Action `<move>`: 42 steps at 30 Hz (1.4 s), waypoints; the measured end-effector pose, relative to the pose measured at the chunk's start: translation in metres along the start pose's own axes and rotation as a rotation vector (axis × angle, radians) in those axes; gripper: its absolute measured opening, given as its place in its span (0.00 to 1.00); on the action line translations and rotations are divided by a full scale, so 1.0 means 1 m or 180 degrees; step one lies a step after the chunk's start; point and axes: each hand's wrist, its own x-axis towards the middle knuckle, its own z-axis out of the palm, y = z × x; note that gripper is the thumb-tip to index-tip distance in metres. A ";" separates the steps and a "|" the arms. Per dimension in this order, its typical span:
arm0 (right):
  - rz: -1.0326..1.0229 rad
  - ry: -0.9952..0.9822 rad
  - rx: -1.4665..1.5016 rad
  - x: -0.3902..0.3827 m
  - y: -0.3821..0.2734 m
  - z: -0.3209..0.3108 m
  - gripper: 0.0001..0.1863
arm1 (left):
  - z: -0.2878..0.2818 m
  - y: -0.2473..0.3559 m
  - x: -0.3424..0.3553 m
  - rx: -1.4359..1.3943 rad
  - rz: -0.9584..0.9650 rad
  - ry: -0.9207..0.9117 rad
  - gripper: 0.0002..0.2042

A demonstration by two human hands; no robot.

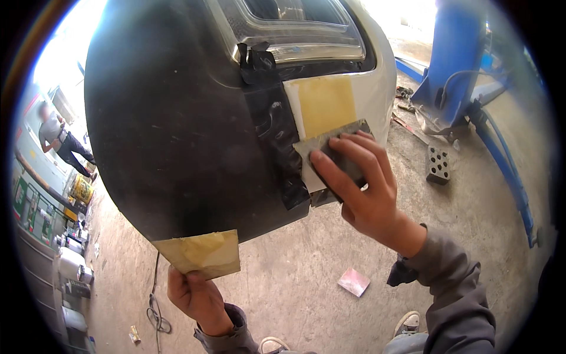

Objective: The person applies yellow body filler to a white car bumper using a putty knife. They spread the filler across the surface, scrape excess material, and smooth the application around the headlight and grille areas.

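My right hand (374, 186) presses a grey, dark-centred rectangular pad (348, 171) against a white car panel (372, 97), just below a pale yellow patch (324, 103). My fingers are bent over the pad. Black tape (271, 124) runs beside the patch, between the white panel and a large black bumper section (165, 124). A clear light housing (312, 50) sits above. My left hand (194, 295) pinches a square card (197, 253) smeared with yellowish paste, thumb on its face, at the bumper's lower left edge.
A blue lift post (448, 53) with an arm (507, 171) stands right, near scattered tools and a perforated block (438, 165). A cable (156, 307) and pink sheet (354, 281) lie on the concrete floor (283, 307). A person (62, 135) stands far left beside containers (71, 265).
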 end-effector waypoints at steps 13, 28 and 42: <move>0.0786 -0.0713 0.0673 -0.059 -0.023 -0.015 0.23 | 0.018 0.031 -0.016 0.0413 -0.0383 0.0535 0.16; 0.2002 -0.1222 0.2883 -0.038 -0.025 -0.094 0.22 | 0.099 0.018 -0.045 -0.0749 -0.1587 -0.0625 0.08; 0.0348 -0.0968 0.1256 -0.070 -0.062 -0.070 0.19 | 0.105 0.031 -0.046 0.1128 -0.0671 -0.0109 0.09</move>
